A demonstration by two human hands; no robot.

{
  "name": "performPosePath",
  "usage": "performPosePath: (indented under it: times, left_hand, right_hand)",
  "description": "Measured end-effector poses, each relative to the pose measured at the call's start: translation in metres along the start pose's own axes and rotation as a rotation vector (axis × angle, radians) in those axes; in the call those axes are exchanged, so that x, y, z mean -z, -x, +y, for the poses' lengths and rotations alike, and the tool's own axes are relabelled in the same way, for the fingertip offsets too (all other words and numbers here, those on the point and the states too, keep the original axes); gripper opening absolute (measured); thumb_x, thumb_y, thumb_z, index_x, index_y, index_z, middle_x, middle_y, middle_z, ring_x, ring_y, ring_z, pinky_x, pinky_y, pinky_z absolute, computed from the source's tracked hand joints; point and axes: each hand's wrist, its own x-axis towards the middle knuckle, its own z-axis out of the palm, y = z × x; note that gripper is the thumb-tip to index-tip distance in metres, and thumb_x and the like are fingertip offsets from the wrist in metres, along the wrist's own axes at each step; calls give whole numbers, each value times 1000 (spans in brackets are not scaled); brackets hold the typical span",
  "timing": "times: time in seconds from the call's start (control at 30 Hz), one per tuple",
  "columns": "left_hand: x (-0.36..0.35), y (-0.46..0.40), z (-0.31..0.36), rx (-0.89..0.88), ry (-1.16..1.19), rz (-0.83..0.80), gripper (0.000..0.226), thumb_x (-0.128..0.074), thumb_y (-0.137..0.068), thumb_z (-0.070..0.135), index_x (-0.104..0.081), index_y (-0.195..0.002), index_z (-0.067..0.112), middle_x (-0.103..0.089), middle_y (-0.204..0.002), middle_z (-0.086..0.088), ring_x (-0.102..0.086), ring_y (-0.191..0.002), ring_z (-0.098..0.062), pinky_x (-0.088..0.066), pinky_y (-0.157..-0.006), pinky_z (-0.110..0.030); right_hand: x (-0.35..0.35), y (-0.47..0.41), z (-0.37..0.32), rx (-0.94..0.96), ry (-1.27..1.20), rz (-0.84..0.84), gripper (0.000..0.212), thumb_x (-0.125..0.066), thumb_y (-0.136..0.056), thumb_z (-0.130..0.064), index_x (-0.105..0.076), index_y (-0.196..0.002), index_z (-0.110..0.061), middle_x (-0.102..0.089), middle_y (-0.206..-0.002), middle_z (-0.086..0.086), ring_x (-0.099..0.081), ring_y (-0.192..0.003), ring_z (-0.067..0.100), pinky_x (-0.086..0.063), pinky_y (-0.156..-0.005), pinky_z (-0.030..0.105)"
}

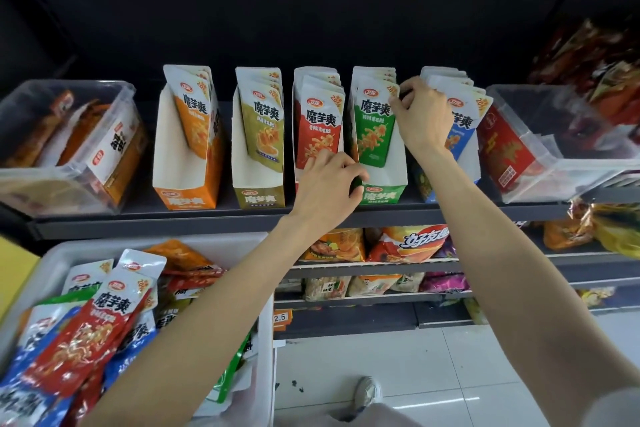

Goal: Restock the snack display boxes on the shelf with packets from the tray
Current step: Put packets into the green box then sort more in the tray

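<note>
Several snack display boxes stand in a row on the dark shelf (242, 218): orange (187, 198), olive (259, 198), red (298, 135), green (384, 194) and blue (429, 191). The green packets (375, 132) lean upright in the green box. My right hand (422, 114) pinches the top right corner of the front green packet. My left hand (329, 191) has its fingers curled at the green box's lower left front edge, next to the red packets (320, 128). The white tray (221, 253) at lower left holds several loose red, blue, green and orange packets (90, 326).
Clear plastic bins stand at both ends of the shelf, left (65, 149) and right (561, 156), with other snacks inside. Lower shelves (374, 267) carry chip bags. A white tiled floor and a shoe (369, 392) show below.
</note>
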Motion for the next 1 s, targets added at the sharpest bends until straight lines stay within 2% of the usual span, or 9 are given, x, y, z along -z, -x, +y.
performPosePath:
  times: [0.1, 0.23, 0.37, 0.43, 0.53, 0.63, 0.7, 0.83, 1.0]
  left_hand:
    - [5, 3, -1, -27, 9, 23, 25, -59, -89, 26, -67, -112, 22, -61, -111, 1, -48, -108, -24, -39, -88, -38]
    - [26, 33, -6, -16, 222, 304, 24, -56, -90, 27, -67, -109, 16, -66, -102, 2, -53, -99, -15, -40, -85, -26]
    - [44, 109, -34, 148, 333, 525, 23, -51, -92, 20, -67, -99, 6, -63, -94, 7, -55, -88, -5, -40, -83, -15]
    - [51, 152, -61, 260, 271, 474, 24, -49, -92, 22, -67, -96, 6, -63, -93, 6, -54, -86, -5, -39, -82, -15]
    - [53, 211, -107, 417, 91, 174, 31, -48, -87, 33, -68, -102, 14, -65, -95, 2, -51, -91, -13, -43, -82, -27]
    - [52, 253, -138, 515, -83, -151, 49, -44, -78, 45, -65, -111, 17, -65, -104, -5, -52, -98, -26, -49, -84, -41]
    - [53, 266, -146, 549, -130, -282, 52, -45, -77, 47, -65, -113, 14, -64, -109, -8, -53, -101, -32, -51, -82, -46]
    - [52, 265, -150, 508, -167, -203, 41, -69, -80, 29, -62, -117, 15, -61, -115, -5, -52, -107, -29, -48, -87, -43]
    - [53, 242, -160, 438, -126, -75, 43, -69, -82, 25, -59, -123, 17, -59, -120, -2, -49, -112, -25, -45, -94, -43]
  right_hand:
    - [12, 16, 1, 8, -108, 40, 33, -61, -90, -33, -55, -118, -17, -62, -79, -7, -61, -79, 17, -44, -63, 31]
    - [33, 87, -15, 135, -329, 119, 22, -61, -91, -29, -59, -109, -16, -56, -72, -12, -47, -58, 4, -37, -55, 21]
    - [27, 175, -45, 206, -505, -145, 14, -65, -89, -21, -63, -103, -18, -59, -73, -9, -50, -62, 8, -39, -57, 14]
    - [9, 205, -61, 273, -528, -322, 15, -66, -88, -16, -64, -102, -18, -60, -78, -8, -53, -67, 8, -43, -59, 16]
    - [-26, 234, -86, 438, -466, -561, 18, -63, -87, -16, -64, -105, -16, -64, -91, -3, -59, -78, 11, -51, -66, 28]
    - [-67, 251, -112, 557, -240, -760, 25, -55, -92, -22, -60, -116, -16, -61, -112, 1, -58, -103, 21, -50, -81, 35]
    - [-94, 255, -128, 596, -36, -797, 31, -50, -93, -18, -55, -124, -16, -60, -118, 5, -57, -109, 26, -49, -86, 36]
    - [-118, 251, -150, 627, 301, -833, 27, -48, -93, -5, -57, -119, -9, -65, -112, 12, -62, -103, 32, -48, -80, 37]
    - [-110, 247, -160, 751, 460, -890, 29, -46, -89, 6, -64, -109, -6, -66, -110, 13, -62, -104, 34, -48, -79, 36]
